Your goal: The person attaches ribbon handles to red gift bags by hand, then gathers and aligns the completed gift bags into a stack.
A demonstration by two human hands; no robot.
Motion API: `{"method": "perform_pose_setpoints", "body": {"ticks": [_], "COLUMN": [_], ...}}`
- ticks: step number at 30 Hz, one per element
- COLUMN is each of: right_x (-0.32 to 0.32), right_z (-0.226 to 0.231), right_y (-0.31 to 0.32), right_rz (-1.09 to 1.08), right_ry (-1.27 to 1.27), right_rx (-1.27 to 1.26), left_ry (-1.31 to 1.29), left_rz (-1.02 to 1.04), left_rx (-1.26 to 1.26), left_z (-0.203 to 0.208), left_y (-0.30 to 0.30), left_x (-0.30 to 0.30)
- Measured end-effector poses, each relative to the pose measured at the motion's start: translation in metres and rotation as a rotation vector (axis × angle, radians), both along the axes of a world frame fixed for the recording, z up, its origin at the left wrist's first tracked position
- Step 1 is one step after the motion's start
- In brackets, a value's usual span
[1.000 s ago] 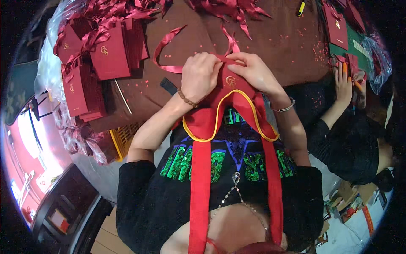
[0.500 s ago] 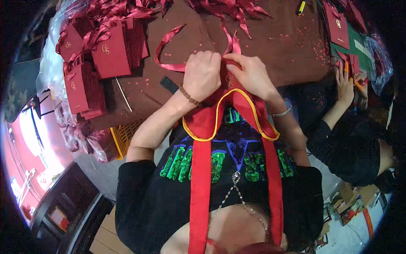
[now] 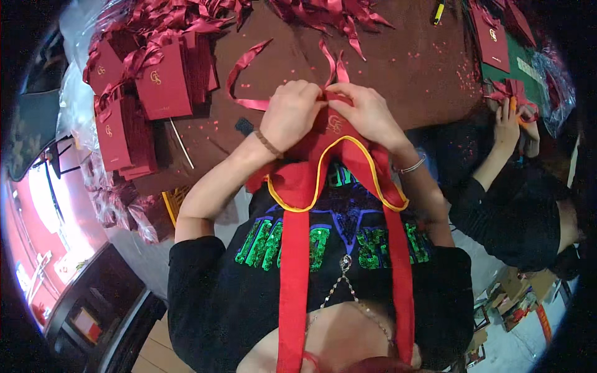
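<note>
A dark red paper gift bag (image 3: 336, 126) with a gold emblem lies at the table's near edge, between my hands and against my red apron (image 3: 298, 186). My left hand (image 3: 291, 110) is closed at the bag's top edge, where a red satin ribbon (image 3: 247, 57) runs out from under it and curls to the far left. With thumb and fingers pinched, my right hand (image 3: 368, 115) meets it at the same edge. Two ribbon ends (image 3: 330, 68) stick out beyond my fingertips. The fingers partly hide the ribbon where it meets the bag.
Stacks of finished-looking red bags (image 3: 163, 81) with bows stand at the left. Loose ribbons (image 3: 323, 12) are heaped along the far side. A yellow marker-like tool (image 3: 439, 13), a thin white stick (image 3: 181, 144) and red scraps lie on the brown cloth (image 3: 404, 81). A co-worker's hands (image 3: 511, 127) work at right.
My left hand has shifted slightly left and its fingers have loosened from a tight fist into a pinch. More of the bag's emblem shows. The co-worker's hands have moved slightly.
</note>
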State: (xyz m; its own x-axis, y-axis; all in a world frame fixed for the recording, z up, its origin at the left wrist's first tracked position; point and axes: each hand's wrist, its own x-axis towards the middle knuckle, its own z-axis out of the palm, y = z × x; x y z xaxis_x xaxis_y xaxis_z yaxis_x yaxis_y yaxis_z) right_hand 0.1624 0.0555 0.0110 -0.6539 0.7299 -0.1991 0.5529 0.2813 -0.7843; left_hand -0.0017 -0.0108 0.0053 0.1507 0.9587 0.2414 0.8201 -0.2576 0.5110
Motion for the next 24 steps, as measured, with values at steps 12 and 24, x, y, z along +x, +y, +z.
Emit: {"method": "perform_pose_setpoints", "body": {"ticks": [12, 24], "right_x": [-0.002, -0.013], "right_z": [0.001, 0.005], "right_y": [-0.006, -0.017], "right_rz": [0.037, 0.153], "right_ry": [0.062, 0.042], "right_rx": [0.094, 0.336], "left_ry": [-0.148, -0.091], "left_rz": [-0.045, -0.704], "left_rx": [-0.106, -0.908], "left_z": [0.013, 0.015], "left_y": [0.016, 0.082], "left_x": [-0.023, -0.056]}}
